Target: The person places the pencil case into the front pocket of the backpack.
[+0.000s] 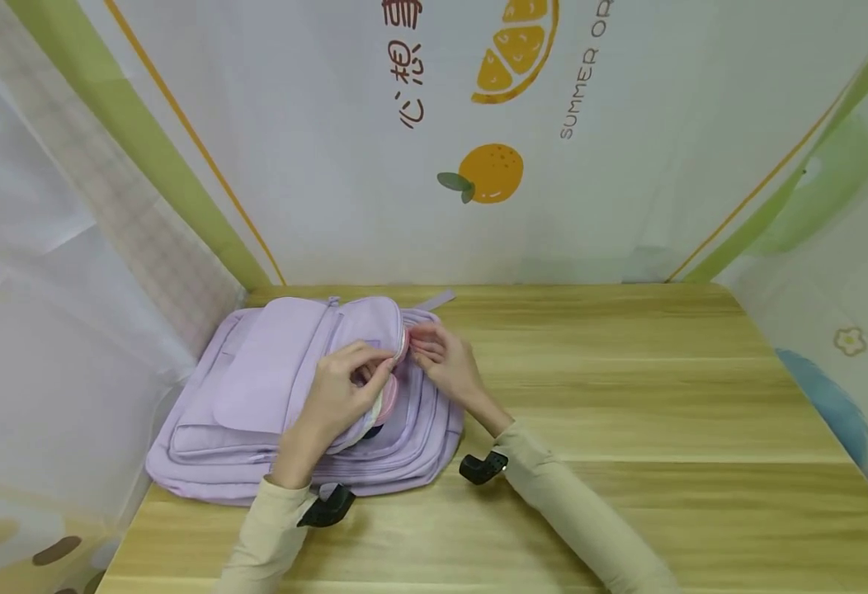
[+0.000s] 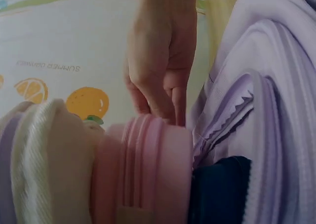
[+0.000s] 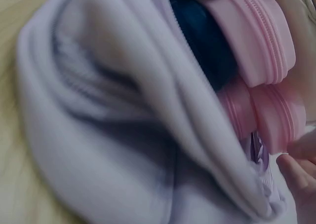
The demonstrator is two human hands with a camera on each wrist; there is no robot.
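Observation:
A lilac backpack [image 1: 256,363] lies on the table's left side, its front pocket unzipped. My left hand [image 1: 337,396] pinches the edge of the pocket's front panel with thumb and index finger, holding it away from the bag. Inside the opening are pink zip cases [image 3: 256,41] and a dark blue item [image 2: 219,189] whose kind is unclear. At the far end of the opening, my right hand [image 1: 449,363] holds a pink zip case [image 3: 279,115] by its end, thumb and fingers against it. The case hides part of those fingers in the left wrist view.
The backpack rests on a wood-grain table [image 1: 627,396], near its left edge. A strap [image 1: 436,300] sticks out behind the bag. White printed curtains [image 1: 330,165] hang behind the table and on both sides.

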